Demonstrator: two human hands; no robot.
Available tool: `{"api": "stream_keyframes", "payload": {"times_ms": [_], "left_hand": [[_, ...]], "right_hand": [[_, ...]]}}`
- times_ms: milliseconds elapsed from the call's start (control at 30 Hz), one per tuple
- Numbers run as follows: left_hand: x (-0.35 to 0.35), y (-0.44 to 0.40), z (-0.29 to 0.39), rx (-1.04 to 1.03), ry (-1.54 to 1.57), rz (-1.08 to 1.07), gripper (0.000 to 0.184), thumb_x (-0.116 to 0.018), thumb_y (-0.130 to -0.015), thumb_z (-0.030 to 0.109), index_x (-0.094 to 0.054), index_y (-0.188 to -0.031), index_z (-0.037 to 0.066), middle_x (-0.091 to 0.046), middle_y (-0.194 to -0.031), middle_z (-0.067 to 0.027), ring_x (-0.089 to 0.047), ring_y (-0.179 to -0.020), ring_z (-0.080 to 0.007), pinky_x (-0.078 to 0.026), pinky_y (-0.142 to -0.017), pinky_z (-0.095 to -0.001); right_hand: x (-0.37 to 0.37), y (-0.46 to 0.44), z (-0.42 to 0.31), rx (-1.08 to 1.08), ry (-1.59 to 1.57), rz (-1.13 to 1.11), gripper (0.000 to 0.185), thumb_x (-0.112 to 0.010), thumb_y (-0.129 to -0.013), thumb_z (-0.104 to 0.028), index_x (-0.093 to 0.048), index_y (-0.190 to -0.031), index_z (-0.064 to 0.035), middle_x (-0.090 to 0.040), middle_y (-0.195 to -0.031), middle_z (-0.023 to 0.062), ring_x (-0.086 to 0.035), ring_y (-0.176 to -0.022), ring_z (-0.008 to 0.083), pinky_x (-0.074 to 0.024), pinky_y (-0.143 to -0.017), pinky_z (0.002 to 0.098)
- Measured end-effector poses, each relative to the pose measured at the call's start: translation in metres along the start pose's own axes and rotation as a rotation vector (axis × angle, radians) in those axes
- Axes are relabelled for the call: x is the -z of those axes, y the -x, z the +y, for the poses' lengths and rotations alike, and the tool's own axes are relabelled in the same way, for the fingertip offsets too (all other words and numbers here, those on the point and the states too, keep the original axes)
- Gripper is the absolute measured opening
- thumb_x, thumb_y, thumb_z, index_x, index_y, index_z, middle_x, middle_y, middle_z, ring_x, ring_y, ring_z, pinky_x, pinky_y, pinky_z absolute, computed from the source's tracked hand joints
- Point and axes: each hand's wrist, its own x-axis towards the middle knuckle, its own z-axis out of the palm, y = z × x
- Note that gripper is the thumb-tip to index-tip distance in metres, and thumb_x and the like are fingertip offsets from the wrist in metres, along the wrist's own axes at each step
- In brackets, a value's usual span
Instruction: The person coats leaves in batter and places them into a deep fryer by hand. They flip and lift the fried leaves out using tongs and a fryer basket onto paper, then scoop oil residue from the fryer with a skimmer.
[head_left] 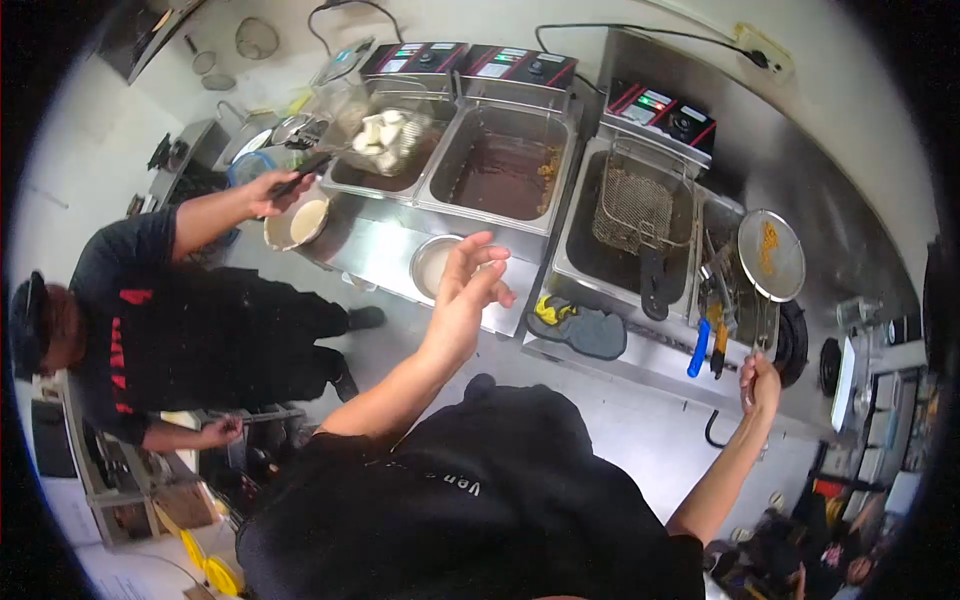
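My right hand (pixel 760 383) is closed round the thin handle of a round mesh skimmer (pixel 785 272), which has orange-brown crumbs lying in it. The skimmer is over the right end of the steel counter. My left hand (pixel 468 290) is raised with its fingers apart and holds nothing. It is nearest to a round metal bowl (pixel 424 268) of pale contents, partly behind it. Beyond it is a fryer vat (pixel 500 175) of dark oil with brown crumbs along its right side. Another fryer vat (pixel 575 235) to the right holds a mesh basket (pixel 634 205) with a black handle.
On the left, a co-worker (pixel 170 320) holds a fryer basket (pixel 390 145) of white pieces over the leftmost vat. A grey and yellow glove (pixel 578 328) lies on the front ledge. Blue-handled (pixel 699 348) and yellow-handled tools (pixel 719 350) stand beside the right vat.
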Motion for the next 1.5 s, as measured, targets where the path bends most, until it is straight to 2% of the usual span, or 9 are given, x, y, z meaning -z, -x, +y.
{"api": "stream_keyframes", "payload": {"times_ms": [167,300,400,533,767,1100,1267,1367,1500], "left_hand": [[-0.004,-0.01,-0.007,0.005,-0.085,-0.215,0.041,-0.054,-0.093,0.016,-0.042,-0.131,0.005,-0.056,-0.116,-0.0106,-0.055,-0.068,-0.0129,-0.053,-0.078,-0.0372],[-0.008,-0.01,-0.024,-0.132,-0.114,-0.399,0.039,-0.049,-0.096,0.019,-0.043,-0.128,-0.001,-0.059,-0.095,-0.0104,-0.045,-0.052,-0.0097,-0.046,-0.054,-0.0266],[-0.004,0.01,-0.045,-0.207,0.083,-0.838,0.049,-0.053,-0.093,0.042,-0.048,-0.105,-0.005,-0.048,-0.069,-0.0048,-0.041,-0.049,-0.0112,-0.033,-0.046,-0.0237],[-0.031,0.037,-0.069,-0.399,0.074,-1.373,0.048,-0.056,-0.091,0.041,-0.056,-0.091,-0.007,-0.049,-0.06,-0.0051,-0.044,-0.049,-0.012,-0.031,-0.047,-0.0256],[-0.069,0.099,-0.101,-0.207,-0.107,-1.561,0.04,-0.059,-0.089,0.033,-0.06,-0.083,-0.006,-0.054,-0.062,-0.0067,-0.044,-0.048,-0.011,-0.031,-0.046,-0.0245],[-0.103,0.153,-0.132,-0.3,-0.271,-1.822,0.007,-0.064,-0.082,0.004,-0.063,-0.083,-0.002,-0.055,-0.063,-0.005,-0.039,-0.046,-0.007,-0.028,-0.044,-0.0221],[-0.095,0.143,-0.136,-0.328,-0.412,-1.775,0.003,-0.063,-0.081,-0.001,-0.062,-0.084,-0.003,-0.056,-0.063,-0.0038,-0.038,-0.047,-0.0056,-0.028,-0.044,-0.0214],[-0.084,0.128,-0.135,-0.302,-0.497,-1.714,0.003,-0.064,-0.082,-0.001,-0.062,-0.084,-0.002,-0.056,-0.063,-0.0035,-0.039,-0.048,-0.0052,-0.028,-0.045,-0.021],[-0.073,0.115,-0.13,-0.312,-0.563,-1.639,0.004,-0.064,-0.084,0.0,-0.061,-0.084,-0.002,-0.057,-0.066,-0.0031,-0.04,-0.05,-0.004,-0.029,-0.045,-0.0205]], "right_hand": [[-0.027,0.098,-0.015,0.134,-0.208,0.205,0.013,-0.048,-0.098,-0.017,-0.054,-0.091,-0.0073,-0.043,-0.066,-0.0043,-0.037,-0.051,0.0036,-0.0299,-0.042,0.0176],[-0.045,0.193,0.015,0.227,-0.156,0.465,0.015,-0.055,-0.096,-0.022,-0.052,-0.102,-0.0086,-0.047,-0.069,-0.0037,-0.038,-0.048,0.0034,-0.0282,-0.038,0.0183],[-0.05,0.268,0.081,0.273,-0.266,0.453,0.013,-0.053,-0.097,-0.022,-0.05,-0.097,-0.0091,-0.047,-0.069,-0.0023,-0.04,-0.047,0.0055,-0.0327,-0.037,0.0208],[-0.091,0.358,0.169,0.021,-0.405,0.652,0.013,-0.05,-0.098,-0.022,-0.046,-0.1,-0.0093,-0.047,-0.068,-0.0011,-0.042,-0.046,0.0066,-0.0364,-0.038,0.0226],[-0.136,0.446,0.383,-0.217,-0.628,0.917,0.022,-0.048,-0.099,-0.028,-0.044,-0.102,-0.0064,-0.049,-0.068,0.0017,-0.045,-0.047,0.0107,-0.0401,-0.037,0.0284],[-0.133,0.474,0.53,-0.364,-0.888,1.475,0.015,-0.038,-0.1,-0.017,-0.04,-0.095,-0.0033,-0.049,-0.068,0.0054,-0.045,-0.045,0.0137,-0.0404,-0.037,0.0291],[-0.059,0.456,0.577,-0.788,-0.43,1.698,0.019,-0.05,-0.088,-0.007,-0.038,-0.098,0.0041,-0.061,-0.083,0.0203,-0.065,-0.061,0.0293,-0.0495,-0.041,0.0424],[-0.05,0.442,0.582,-1.056,0.108,1.732,0.037,-0.052,-0.084,-0.003,-0.033,-0.114,0.0092,-0.059,-0.104,0.0347,-0.065,-0.09,0.0428,-0.0554,-0.075,0.0499],[-0.042,0.431,0.588,-1.251,-0.093,1.63,0.04,-0.053,-0.084,-0.003,-0.032,-0.115,0.0089,-0.06,-0.104,0.0338,-0.064,-0.096,0.0415,-0.0531,-0.085,0.0466]]}}
